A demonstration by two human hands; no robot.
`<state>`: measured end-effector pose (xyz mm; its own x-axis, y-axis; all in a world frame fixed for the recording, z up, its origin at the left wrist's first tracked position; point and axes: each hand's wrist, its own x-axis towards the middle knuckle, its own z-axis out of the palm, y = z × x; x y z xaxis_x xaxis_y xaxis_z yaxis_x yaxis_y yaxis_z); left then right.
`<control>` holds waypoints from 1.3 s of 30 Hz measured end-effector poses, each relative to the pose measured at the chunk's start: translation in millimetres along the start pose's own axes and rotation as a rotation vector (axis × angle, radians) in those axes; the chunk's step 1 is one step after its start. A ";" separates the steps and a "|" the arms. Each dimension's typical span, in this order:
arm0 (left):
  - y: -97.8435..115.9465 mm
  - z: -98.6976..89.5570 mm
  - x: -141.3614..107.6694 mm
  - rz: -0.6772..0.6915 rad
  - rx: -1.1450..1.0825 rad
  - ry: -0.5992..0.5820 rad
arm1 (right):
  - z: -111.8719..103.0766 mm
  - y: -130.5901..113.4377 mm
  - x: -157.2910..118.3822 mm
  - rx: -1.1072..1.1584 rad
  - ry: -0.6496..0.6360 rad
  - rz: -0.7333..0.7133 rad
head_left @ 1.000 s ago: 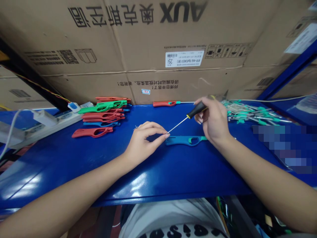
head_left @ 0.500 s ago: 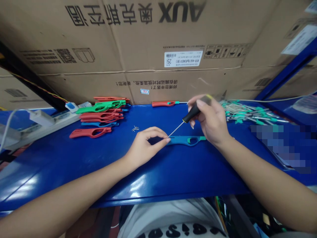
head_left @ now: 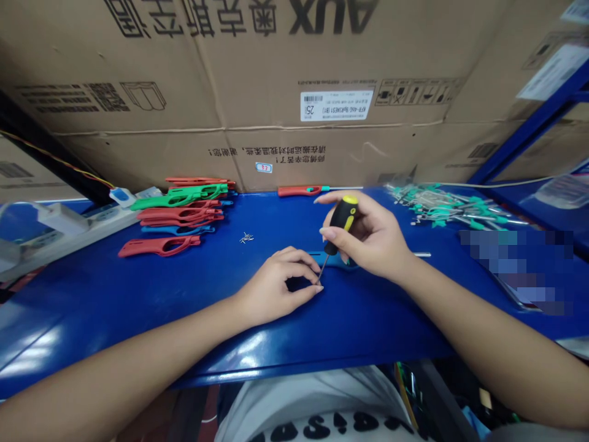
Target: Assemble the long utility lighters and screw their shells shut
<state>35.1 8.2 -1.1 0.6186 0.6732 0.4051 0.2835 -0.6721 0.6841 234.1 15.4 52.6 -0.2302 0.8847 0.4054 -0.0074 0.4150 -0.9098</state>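
Note:
My right hand point(head_left: 377, 242) is closed around the black and yellow handle of a screwdriver point(head_left: 344, 213). Its thin shaft slants down to the fingertips of my left hand point(head_left: 280, 285). Thumb and fingers of the left hand pinch together at the screwdriver's tip; whatever they hold there is too small to make out. Just behind the tip lies a blue gas lighter point(head_left: 315, 255) on the table, partly covered by the right hand, its metal tube showing to the right. A small heap of screws point(head_left: 246, 237) sits beyond my left hand.
Red, green and blue lighter shells point(head_left: 159, 247) are stacked on the left beside a power strip point(head_left: 99, 224). An orange-red lighter point(head_left: 299, 191) lies along the cardboard point(head_left: 257, 110) at the back. Metal tubes with green parts point(head_left: 455, 205) pile up on the right, behind a blurred-out object point(head_left: 519, 270).
The screwdriver has swung more upright, and its tip has come off the lighter toward me. My left fingertips have moved nearer to me with it. The view has shifted slightly.

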 end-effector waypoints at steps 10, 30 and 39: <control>-5.6 -1.8 1.4 0.028 0.019 -0.015 | 5.6 17.7 -9.1 -0.163 -0.066 -0.237; -18.6 -7.9 3.2 0.008 0.224 -0.113 | 6.3 37.2 -6.0 -0.378 0.078 -0.357; -19.4 -6.9 1.7 0.012 0.229 -0.123 | 6.6 40.1 -6.3 -0.427 0.040 -0.380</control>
<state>25.5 24.6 -9.5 0.7037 0.6313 0.3260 0.4254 -0.7418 0.5184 228.8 25.1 13.0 -0.2510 0.6607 0.7075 0.3133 0.7470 -0.5864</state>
